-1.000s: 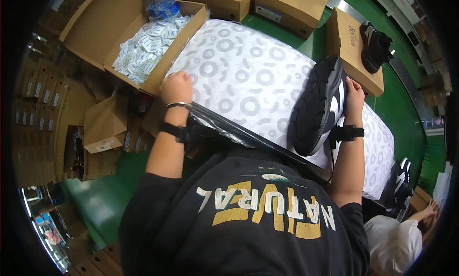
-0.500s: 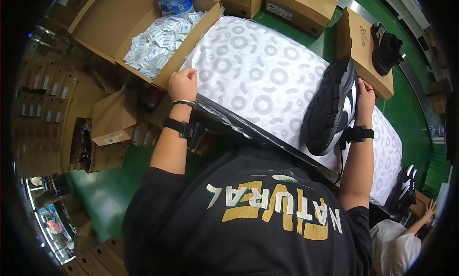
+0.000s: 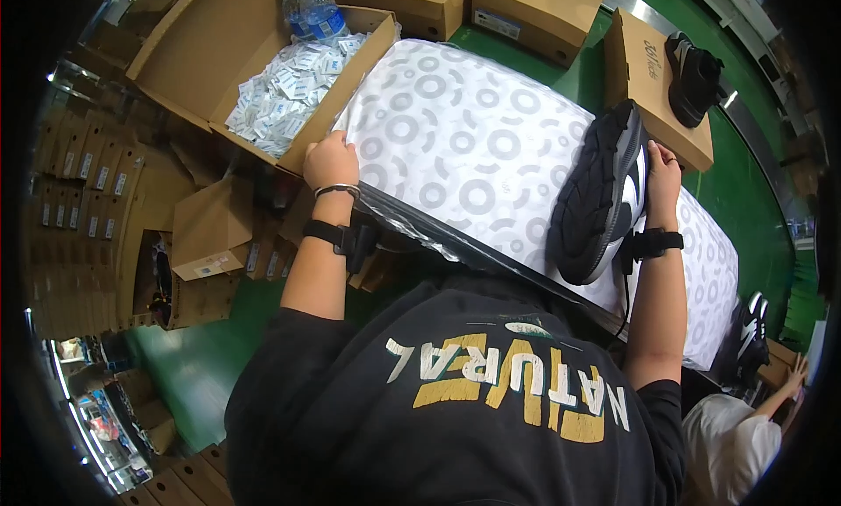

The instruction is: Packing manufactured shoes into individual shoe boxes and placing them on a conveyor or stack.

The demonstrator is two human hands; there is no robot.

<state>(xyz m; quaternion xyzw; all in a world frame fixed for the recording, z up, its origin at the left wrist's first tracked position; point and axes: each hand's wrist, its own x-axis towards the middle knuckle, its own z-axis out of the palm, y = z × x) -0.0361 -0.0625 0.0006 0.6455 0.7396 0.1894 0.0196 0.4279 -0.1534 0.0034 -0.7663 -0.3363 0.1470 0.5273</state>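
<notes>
My left hand (image 3: pixel 331 162) is closed at the left edge of a stack of white wrapping paper (image 3: pixel 455 147) printed with grey rings. Its fingertips are hidden, so what it holds, if anything, cannot be told. A black sneaker (image 3: pixel 596 199) lies on its side on the paper, its chunky sole turned left. Just right of that sneaker is my right hand (image 3: pixel 663 177), fingers curled together against or close to the white-marked upper; whatever they grip is hidden. Beside my left hand stands an open cardboard box (image 3: pixel 355 81) of small white packets (image 3: pixel 285 94).
Two water bottles (image 3: pixel 314 14) stand in the packet box. Closed shoeboxes (image 3: pixel 534 15) sit along the far side. A second black sneaker (image 3: pixel 692 78) rests on a shoebox (image 3: pixel 648 77) at far right. Another person (image 3: pixel 731 436) is at lower right; stacked boxes (image 3: pixel 83 191) line the left.
My left hand has turned slightly, its fingertips now less visible. My right hand and the sneaker stay nearly in place. The view has shifted a little, and the person at right has moved an arm.
</notes>
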